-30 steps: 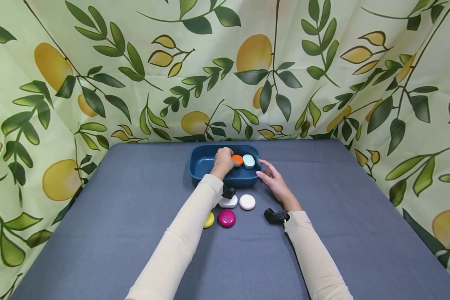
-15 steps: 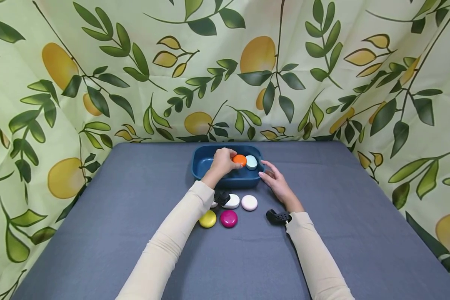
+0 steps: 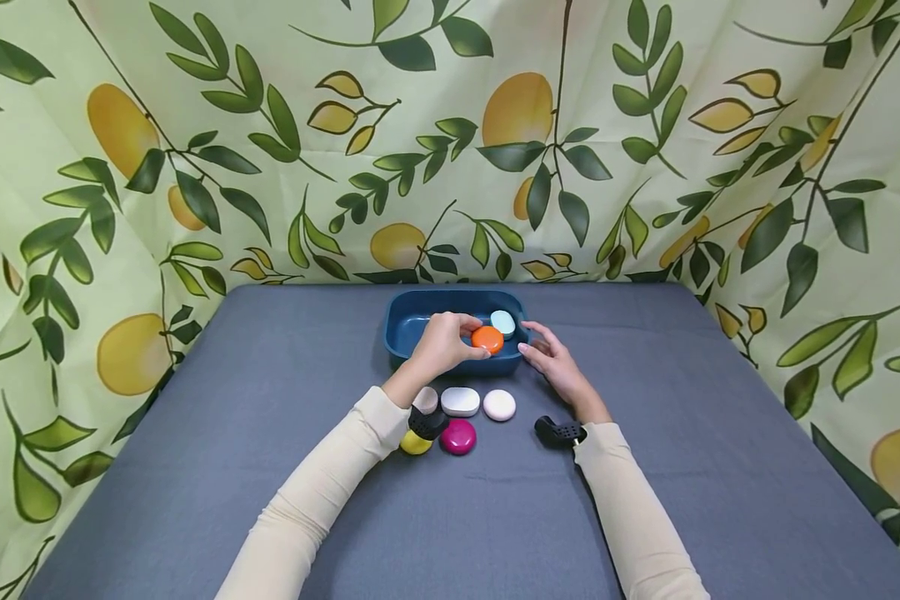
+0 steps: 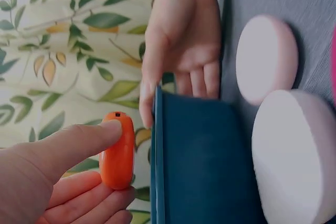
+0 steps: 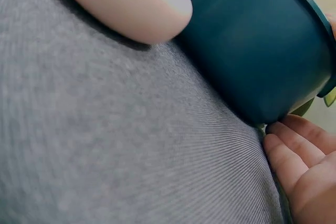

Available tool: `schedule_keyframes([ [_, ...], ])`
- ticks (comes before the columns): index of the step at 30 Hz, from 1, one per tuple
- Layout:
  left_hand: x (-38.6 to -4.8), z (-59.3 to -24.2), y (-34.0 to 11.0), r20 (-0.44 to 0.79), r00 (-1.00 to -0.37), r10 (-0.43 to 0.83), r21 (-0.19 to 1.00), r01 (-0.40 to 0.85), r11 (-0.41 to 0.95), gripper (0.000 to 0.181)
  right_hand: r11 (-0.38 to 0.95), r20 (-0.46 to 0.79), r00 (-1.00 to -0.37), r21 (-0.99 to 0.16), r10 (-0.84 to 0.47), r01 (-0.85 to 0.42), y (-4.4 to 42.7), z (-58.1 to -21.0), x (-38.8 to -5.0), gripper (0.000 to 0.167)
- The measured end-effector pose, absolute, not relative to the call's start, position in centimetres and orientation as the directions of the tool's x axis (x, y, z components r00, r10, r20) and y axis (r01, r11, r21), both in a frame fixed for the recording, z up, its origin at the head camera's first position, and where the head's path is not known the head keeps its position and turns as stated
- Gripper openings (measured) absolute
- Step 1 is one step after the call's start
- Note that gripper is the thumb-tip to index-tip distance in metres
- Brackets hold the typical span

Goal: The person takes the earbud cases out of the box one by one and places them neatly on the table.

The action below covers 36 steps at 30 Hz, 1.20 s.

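In the head view, my left hand (image 3: pixel 446 342) pinches an orange rounded disc (image 3: pixel 487 339) over the front part of a dark blue box (image 3: pixel 450 363). The left wrist view shows the thumb on one face of the disc (image 4: pixel 117 156) and fingers behind it; a small dark square slot marks its edge. A pale blue oval piece (image 3: pixel 503 323) lies inside the box at the right. My right hand (image 3: pixel 553 362) touches the box's right end, its fingers (image 5: pixel 302 142) fairly straight against the outer wall near the base.
Before the box lie a white oval piece (image 3: pixel 461 402), a pale pink round one (image 3: pixel 499 405), a beige one (image 3: pixel 425 399), a magenta one (image 3: pixel 458 437) and a yellow one (image 3: pixel 414 443), partly behind the left wrist's black camera (image 3: pixel 428 422). A leaf-patterned curtain (image 3: pixel 450 150) hangs behind the table.
My left hand has drawn the orange disc from beside the pale blue piece toward the box's front, turning it more into sight. The right hand stays at the box's right end.
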<state>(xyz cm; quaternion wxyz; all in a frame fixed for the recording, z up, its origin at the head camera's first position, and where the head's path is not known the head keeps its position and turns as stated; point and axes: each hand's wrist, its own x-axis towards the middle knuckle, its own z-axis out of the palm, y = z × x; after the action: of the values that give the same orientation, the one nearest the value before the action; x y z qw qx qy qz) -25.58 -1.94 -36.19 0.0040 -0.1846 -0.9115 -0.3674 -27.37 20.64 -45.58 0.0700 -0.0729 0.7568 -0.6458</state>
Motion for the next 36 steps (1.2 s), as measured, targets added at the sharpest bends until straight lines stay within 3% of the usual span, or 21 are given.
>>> schedule_keyframes([
  [5,-24.2,-36.5,-2.3,0.144,-0.917,0.373,0.657,0.37,0.656,0.049,0.141,-0.024,-0.972,-0.99,-0.234,-0.009,20.8,-45.4,-27.6,0.067],
  [17,-21.1,-37.2,-2.4,0.146,-0.856,0.495,0.685,0.449,0.574,0.048,0.203,-0.084,-0.964,-0.979,-0.251,0.032,21.7,-44.3,-28.0,0.06],
  [36,-18.5,-40.3,-1.4,0.041,-0.796,0.604,0.6,0.503,0.623,0.044,0.238,-0.068,-0.967,-0.971,-0.244,0.008,21.5,-43.8,-27.6,0.059],
])
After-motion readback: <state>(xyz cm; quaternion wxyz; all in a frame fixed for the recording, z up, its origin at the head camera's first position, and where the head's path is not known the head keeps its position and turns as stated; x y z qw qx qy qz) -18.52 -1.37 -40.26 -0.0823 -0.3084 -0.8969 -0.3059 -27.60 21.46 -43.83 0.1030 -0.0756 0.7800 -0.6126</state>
